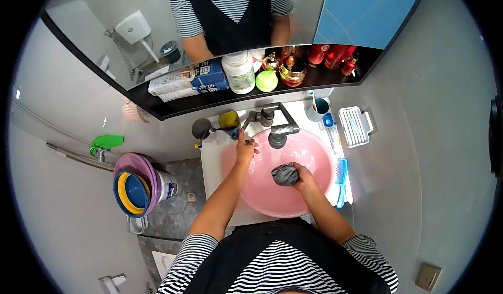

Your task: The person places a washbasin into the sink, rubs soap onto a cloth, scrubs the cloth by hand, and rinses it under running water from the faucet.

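My right hand [303, 176] is closed on a bunched, wet-looking dark grey cloth [285, 174] over the pink basin [257, 197]. Above the cloth is the black faucet [283, 130], its spout pointing down; a faint stream seems to run from it. At the basin's left rim, my left hand [245, 148] has its index finger stretched up to the faucet's lever [247, 120]. The other fingers are loosely bent and apart, with nothing held in them. Whether the fingertip presses the lever or just touches it, I cannot tell.
Left of the faucet stand a yellow-lined cup [229, 120] and a dark pump bottle [201, 129]. On the right are a toothbrush cup [318, 110], a blue comb [341, 183] and a soap rack [355, 127]. A shelf [209, 101] of bottles overhangs the back. Stacked basins [137, 164] stand left.
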